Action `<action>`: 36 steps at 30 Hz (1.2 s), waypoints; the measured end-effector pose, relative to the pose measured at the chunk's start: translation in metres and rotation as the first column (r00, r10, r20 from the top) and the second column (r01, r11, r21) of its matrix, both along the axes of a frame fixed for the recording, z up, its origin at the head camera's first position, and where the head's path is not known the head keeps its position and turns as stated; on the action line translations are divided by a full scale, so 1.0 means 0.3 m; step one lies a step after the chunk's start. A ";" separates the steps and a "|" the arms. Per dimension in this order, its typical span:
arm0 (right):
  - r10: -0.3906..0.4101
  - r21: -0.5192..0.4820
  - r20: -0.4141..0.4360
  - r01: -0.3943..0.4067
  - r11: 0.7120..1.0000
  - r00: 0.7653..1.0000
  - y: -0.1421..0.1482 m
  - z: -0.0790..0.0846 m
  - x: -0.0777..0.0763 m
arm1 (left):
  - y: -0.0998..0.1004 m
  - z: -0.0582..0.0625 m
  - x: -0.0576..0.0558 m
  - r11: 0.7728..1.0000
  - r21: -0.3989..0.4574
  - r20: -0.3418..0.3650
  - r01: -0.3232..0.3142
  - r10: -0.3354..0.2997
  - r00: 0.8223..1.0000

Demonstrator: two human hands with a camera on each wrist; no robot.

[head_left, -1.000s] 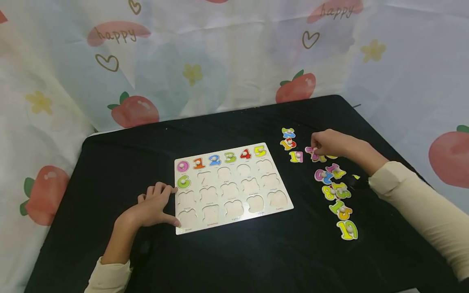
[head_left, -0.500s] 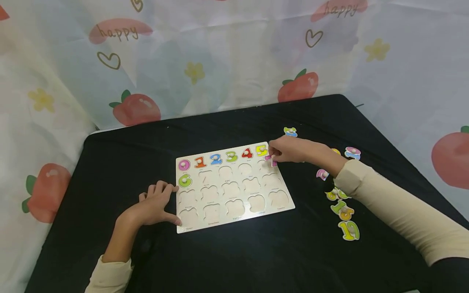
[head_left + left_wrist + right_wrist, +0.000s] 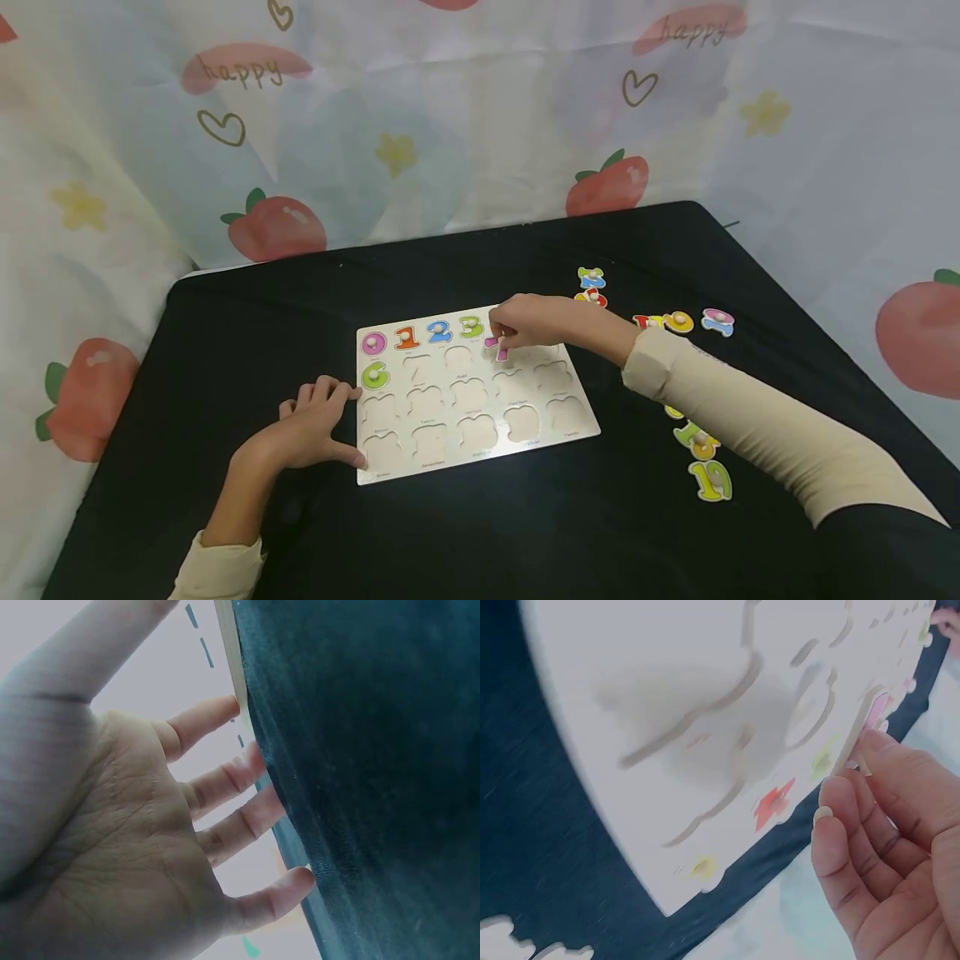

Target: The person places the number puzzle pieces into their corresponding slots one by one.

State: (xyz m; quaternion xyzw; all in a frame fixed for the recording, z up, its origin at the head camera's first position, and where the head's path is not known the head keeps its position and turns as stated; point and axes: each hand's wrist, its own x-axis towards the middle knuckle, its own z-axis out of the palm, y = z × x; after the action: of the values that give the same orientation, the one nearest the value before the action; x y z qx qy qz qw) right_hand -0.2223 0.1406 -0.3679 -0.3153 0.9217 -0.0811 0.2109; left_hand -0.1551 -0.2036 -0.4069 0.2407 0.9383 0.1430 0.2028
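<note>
A white wooden number board point(image 3: 455, 429) lies flat on the black cloth. Several number pieces sit in its top row, and a green 6 point(image 3: 375, 375) sits at the left of the second row. My left hand point(image 3: 307, 429) has its fingers spread, with thumb and fingertips touching the board's left edge. Above the board's upper right part, my right hand point(image 3: 536, 319) pinches a pink number 7 puzzle piece point(image 3: 501, 350) between thumb and fingers. That hand hides the red 4 point(image 3: 772, 804) and yellow 5 point(image 3: 703, 867) from the head view; both show in the right wrist view.
Loose number pieces lie right of the board, among them a yellow-green 19 point(image 3: 710, 481), a 16 point(image 3: 697, 440) and a pink-and-blue piece point(image 3: 717, 322). The right sleeve point(image 3: 750, 408) covers some of them. A printed curtain point(image 3: 450, 125) hangs behind the table.
My right hand has picked up the pink 7 from the loose pieces and carried it left over the board. The left hand stays at the board's edge.
</note>
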 end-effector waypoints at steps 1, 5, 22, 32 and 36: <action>-0.003 0.012 0.006 0.003 1.000 1.000 -0.013 -0.004 -0.002 | 0.001 -0.001 -0.001 1.000 0.001 0.000 0.000 0.000 1.000; -0.004 0.028 0.021 0.003 1.000 1.000 -0.058 -0.016 -0.006 | 0.001 -0.005 -0.004 1.000 0.000 0.003 -0.005 0.005 1.000; 0.020 0.025 -0.033 -0.020 1.000 0.999 -0.182 -0.071 -0.011 | -0.001 -0.009 0.000 1.000 0.003 -0.008 -0.005 0.005 1.000; 0.043 -0.006 -0.044 -0.044 0.999 0.998 -0.254 -0.092 -0.021 | 0.003 0.009 -0.004 1.000 -0.008 0.004 -0.007 0.007 1.000; 0.047 -0.022 -0.062 -0.048 0.999 0.997 -0.275 -0.093 -0.023 | -0.001 0.005 -0.006 1.000 -0.008 0.004 -0.009 0.009 1.000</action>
State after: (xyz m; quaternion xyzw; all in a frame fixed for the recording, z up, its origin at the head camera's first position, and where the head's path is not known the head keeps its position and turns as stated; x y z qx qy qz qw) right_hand -0.2290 0.0580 -0.3959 -0.3418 0.9190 -0.0769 0.1806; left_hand -0.1569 -0.2039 -0.4053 0.2353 0.9396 0.1407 0.2048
